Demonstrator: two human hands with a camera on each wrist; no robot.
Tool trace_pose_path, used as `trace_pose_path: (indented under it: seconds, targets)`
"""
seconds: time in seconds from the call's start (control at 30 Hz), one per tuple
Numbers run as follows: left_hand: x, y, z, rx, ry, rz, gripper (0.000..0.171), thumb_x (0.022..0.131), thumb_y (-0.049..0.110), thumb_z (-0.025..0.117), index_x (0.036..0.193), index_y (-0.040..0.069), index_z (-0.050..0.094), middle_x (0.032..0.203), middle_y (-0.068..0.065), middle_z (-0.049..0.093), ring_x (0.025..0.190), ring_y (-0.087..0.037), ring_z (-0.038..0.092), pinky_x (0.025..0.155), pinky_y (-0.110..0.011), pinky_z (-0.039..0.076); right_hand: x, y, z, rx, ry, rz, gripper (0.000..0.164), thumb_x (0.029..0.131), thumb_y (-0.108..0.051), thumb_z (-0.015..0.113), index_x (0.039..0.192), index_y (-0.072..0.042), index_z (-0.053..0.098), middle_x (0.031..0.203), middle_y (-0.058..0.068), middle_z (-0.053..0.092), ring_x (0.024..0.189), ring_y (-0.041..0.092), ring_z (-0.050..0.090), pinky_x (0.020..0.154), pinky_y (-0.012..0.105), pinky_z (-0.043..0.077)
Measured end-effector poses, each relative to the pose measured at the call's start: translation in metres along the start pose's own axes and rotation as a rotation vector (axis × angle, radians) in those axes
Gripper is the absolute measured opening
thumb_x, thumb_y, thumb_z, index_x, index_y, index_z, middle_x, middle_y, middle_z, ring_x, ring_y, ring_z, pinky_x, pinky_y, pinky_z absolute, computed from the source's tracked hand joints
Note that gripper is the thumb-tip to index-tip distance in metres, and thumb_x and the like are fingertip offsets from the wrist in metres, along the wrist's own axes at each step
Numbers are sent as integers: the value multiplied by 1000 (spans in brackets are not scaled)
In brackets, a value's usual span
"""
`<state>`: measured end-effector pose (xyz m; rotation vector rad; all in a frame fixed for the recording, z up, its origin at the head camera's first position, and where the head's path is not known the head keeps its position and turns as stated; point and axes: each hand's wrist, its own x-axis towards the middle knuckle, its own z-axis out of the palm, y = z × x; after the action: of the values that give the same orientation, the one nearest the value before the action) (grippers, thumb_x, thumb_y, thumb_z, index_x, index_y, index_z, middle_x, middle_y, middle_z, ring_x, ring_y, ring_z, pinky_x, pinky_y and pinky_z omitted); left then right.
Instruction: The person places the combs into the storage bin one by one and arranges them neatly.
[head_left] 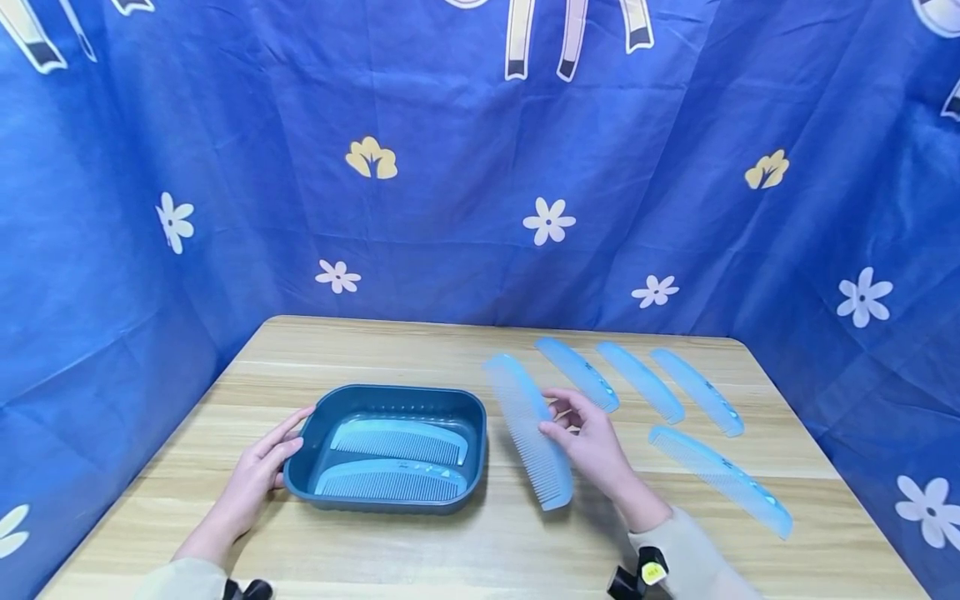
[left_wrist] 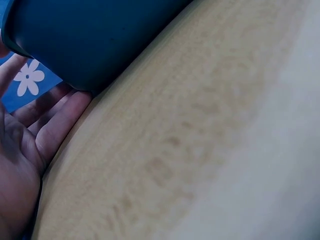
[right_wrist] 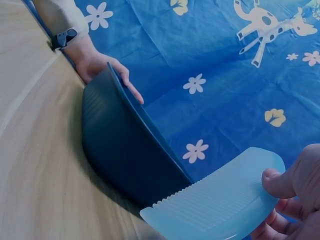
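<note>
Right grip (head_left: 592, 442) pinches comb (head_left: 528, 429) at 3 o'clock of basin (head_left: 420, 402); left grip (head_left: 251, 483), fingers extended, touches rim. Step: apparently loading. Next move likely calls for lowering toward 9 o'clock.

The tabletop (head_left: 375, 354) (wood-grain, far corners rounded) supports a dark blue basin (head_left: 382, 505) toward the left edge. Three light-blue combs (head_left: 641, 382) lie near the far-right corner; a fourth comb (head_left: 720, 481) lies toward the right edge, farther from the far edge.
</note>
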<state>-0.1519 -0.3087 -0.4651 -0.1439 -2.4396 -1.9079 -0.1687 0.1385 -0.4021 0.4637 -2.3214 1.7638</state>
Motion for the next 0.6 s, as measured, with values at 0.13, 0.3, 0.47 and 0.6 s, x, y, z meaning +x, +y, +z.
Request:
trace_pose_path:
  seconds: [0.13, 0.3, 0.47, 0.6]
  targets:
    - [0, 1, -1, -21, 2, -1, 46, 100, 24, 44, 145, 17, 35, 128, -17, 32, 85, -10, 61, 61, -36, 55, 4, -7, 5, 14, -2, -7, 40, 78, 4, 71, 116, -6, 62, 89, 10, 58, 70, 16, 56, 61, 23, 48]
    - [1, 2, -1, -34, 4, 5, 46, 99, 24, 45, 144, 16, 36, 126, -15, 35, 84, -11, 61, 61, -36, 55, 7, -24, 12, 29, -5, -38, 40, 78, 7, 69, 117, 0, 61, 88, 14, 58, 70, 18, 55, 61, 22, 47]
    - [1, 2, -1, -26, 7, 0, 46, 99, 24, 45, 144, 16, 36, 125, -13, 36, 86, -9, 61, 61, -35, 55, 8, -47, 17, 41, -21, -27, 39, 79, 11, 66, 117, 5, 59, 88, 19, 57, 71, 21, 55, 62, 22, 47]
    - [0, 1, -1, -34, 8, -6, 46, 99, 23, 45, 144, 16, 37, 125, -11, 36, 86, -9, 60, 61, -35, 55, 12, -54, 23, 48, -28, -9, 39, 79, 10, 66, 117, 4, 59, 88, 19, 57, 72, 23, 55, 63, 22, 47]
